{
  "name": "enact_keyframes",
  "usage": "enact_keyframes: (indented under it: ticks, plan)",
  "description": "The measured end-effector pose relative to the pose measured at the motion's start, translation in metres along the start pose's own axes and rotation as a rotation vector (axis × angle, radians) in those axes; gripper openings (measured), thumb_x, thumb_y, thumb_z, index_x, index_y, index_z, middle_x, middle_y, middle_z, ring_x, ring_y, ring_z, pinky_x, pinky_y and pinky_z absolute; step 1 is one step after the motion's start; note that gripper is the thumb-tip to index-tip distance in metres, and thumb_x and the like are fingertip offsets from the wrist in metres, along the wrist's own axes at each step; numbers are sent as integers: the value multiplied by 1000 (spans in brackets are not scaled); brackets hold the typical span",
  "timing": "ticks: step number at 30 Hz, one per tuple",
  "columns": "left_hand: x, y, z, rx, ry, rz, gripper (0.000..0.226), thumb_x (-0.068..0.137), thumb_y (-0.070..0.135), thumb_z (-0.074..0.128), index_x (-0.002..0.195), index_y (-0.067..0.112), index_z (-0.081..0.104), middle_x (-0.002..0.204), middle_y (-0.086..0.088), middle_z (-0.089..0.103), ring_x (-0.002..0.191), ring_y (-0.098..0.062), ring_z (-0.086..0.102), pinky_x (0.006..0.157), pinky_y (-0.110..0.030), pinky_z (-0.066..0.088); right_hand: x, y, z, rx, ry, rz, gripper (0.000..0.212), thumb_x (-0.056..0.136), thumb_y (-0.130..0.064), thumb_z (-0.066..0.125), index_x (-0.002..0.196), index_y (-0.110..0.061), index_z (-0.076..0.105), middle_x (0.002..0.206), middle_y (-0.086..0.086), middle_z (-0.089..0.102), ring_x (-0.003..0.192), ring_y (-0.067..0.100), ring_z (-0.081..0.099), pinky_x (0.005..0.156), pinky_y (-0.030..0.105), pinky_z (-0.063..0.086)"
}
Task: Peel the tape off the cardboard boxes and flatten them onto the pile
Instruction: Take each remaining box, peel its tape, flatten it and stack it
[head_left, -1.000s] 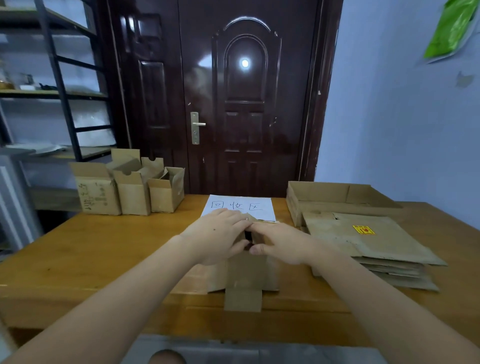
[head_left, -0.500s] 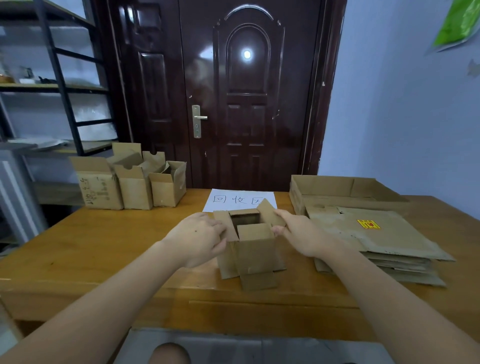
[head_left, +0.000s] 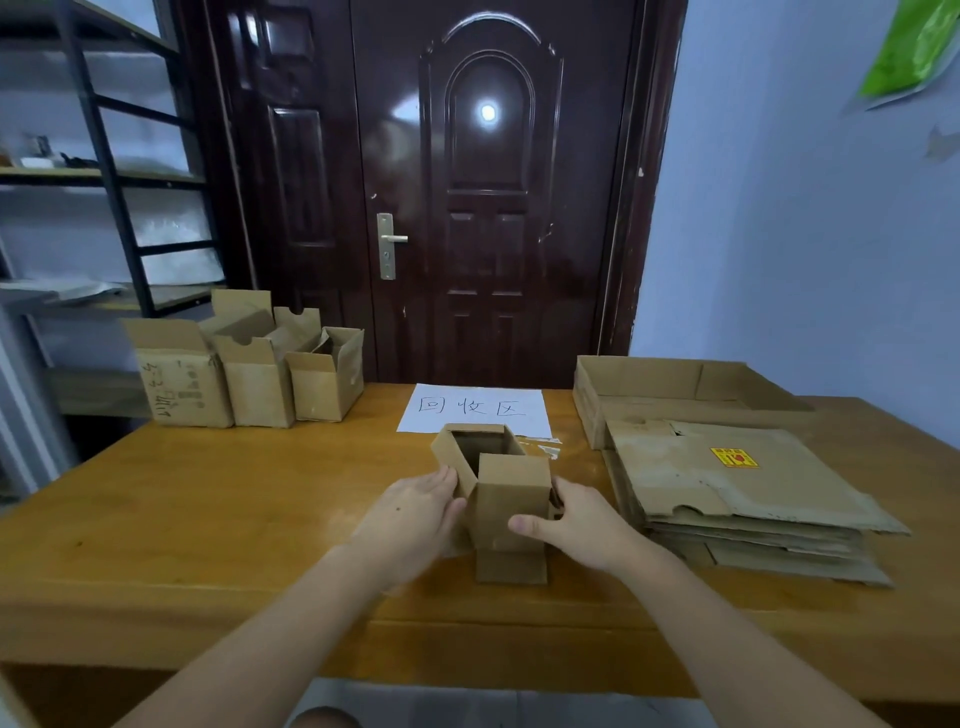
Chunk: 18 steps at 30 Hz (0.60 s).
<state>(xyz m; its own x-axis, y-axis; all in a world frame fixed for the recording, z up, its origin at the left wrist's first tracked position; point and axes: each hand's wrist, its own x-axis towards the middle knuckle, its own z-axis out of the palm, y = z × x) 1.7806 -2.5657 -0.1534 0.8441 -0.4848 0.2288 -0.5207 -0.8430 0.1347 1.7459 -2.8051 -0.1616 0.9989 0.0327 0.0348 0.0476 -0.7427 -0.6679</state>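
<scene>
- The table (head_left: 208, 519) carries everything, and I work at its near middle, with the door straight ahead at twelve o'clock.
- The pile (head_left: 727, 483) of flattened cardboard lies at about two o'clock from my hands, near but not touching the box I hold; an open tray (head_left: 649, 382) sits just behind it.
- Three upright boxes (head_left: 249, 374) wait at ten o'clock, well apart from me, flaps up. I judge they come after this one.
- A sheet of paper (head_left: 478, 408) with handwriting lies at twelve o'clock, just beyond my box.
- The small box (head_left: 511, 499) stands between my hands, its top open and its flaps loose, one flap lying on the table toward me at six o'clock. I see no tape left on it, though small pale scraps (head_left: 545, 449) lie beside it at one o'clock.
- My left hand (head_left: 410, 519) presses its nine o'clock side, fingers straight and together against the wall.
- My right hand (head_left: 576, 525) holds the three o'clock side, thumb laid across the front face, fingers curled behind where I cannot see them.
- To flatten it well, I should push opposite corners, not opposite faces, so the walls shear along their creases rather than buckle.
- I should keep the loose flaps straight out so they lie flat, then carry it to two o'clock and square it on the pile.
</scene>
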Motion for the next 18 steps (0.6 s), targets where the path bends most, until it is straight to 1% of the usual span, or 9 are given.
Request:
enact_keyframes:
  ticks: [2, 4, 6, 8, 9, 12, 13, 15, 18]
  plan:
    - [2, 2, 9, -60, 19, -11, 58, 111, 43, 27, 163, 17, 24, 166, 1, 31, 153, -13, 27, 123, -26, 17, 1, 0, 5, 50, 40, -16, 82, 84, -67, 66, 151, -30, 39, 143, -9, 54, 130, 12, 52, 87, 12, 43]
    - [6, 3, 17, -96, 48, -33, 58, 111, 43, 29, 162, 16, 27, 165, 0, 34, 152, -15, 31, 123, -28, 20, 2, 1, 8, 115, 84, -32, 67, 91, -56, 65, 148, -30, 44, 141, -10, 57, 130, 11, 53, 85, 8, 42]
    - [10, 5, 22, -142, 79, -81, 54, 110, 44, 35, 157, 18, 38, 159, 2, 44, 147, -18, 40, 121, -32, 28, 2, 1, 10, 156, 101, -40, 55, 96, -48, 63, 146, -29, 48, 137, -10, 60, 128, 11, 55, 89, 11, 43]
    - [14, 9, 26, -105, 104, -49, 43, 108, 48, 38, 138, 25, 58, 139, 7, 60, 132, -18, 54, 113, -35, 40, 3, -2, 14, 152, 89, -42, 43, 99, -45, 59, 139, -28, 53, 129, -9, 63, 119, 10, 57, 89, 15, 46]
    - [16, 12, 27, -62, 114, -13, 40, 107, 50, 38, 129, 29, 63, 130, 9, 62, 126, -17, 58, 109, -35, 42, 3, -3, 17, 145, 91, -38, 35, 100, -45, 57, 132, -29, 56, 122, -8, 63, 113, 9, 59, 88, 17, 49]
    - [19, 19, 26, -91, 212, 19, 38, 108, 47, 41, 132, 34, 67, 132, 9, 65, 125, -14, 59, 110, -33, 40, 5, -6, 19, 166, 144, 11, 10, 102, -41, 56, 103, -31, 56, 102, -7, 62, 94, 10, 61, 79, 24, 56]
    - [20, 17, 25, -111, 241, 24, 36, 108, 45, 43, 133, 34, 67, 135, 9, 64, 127, -12, 58, 111, -31, 38, 5, -5, 17, 188, 152, 30, 9, 102, -40, 56, 99, -32, 54, 100, -7, 61, 92, 11, 60, 76, 23, 56]
    - [22, 7, 22, -118, 268, 35, 33, 106, 45, 46, 129, 35, 68, 136, 14, 64, 127, -7, 57, 112, -29, 39, 5, -1, 10, 238, 149, 58, 9, 102, -39, 58, 103, -31, 52, 102, -8, 59, 94, 10, 58, 76, 20, 53]
    - [25, -12, 14, -118, 311, 18, 23, 102, 41, 56, 119, 36, 70, 120, 17, 69, 115, -6, 61, 101, -31, 50, 9, 5, 1, 301, 143, 87, 13, 100, -39, 61, 109, -34, 53, 104, -15, 61, 95, 4, 57, 76, 20, 50]
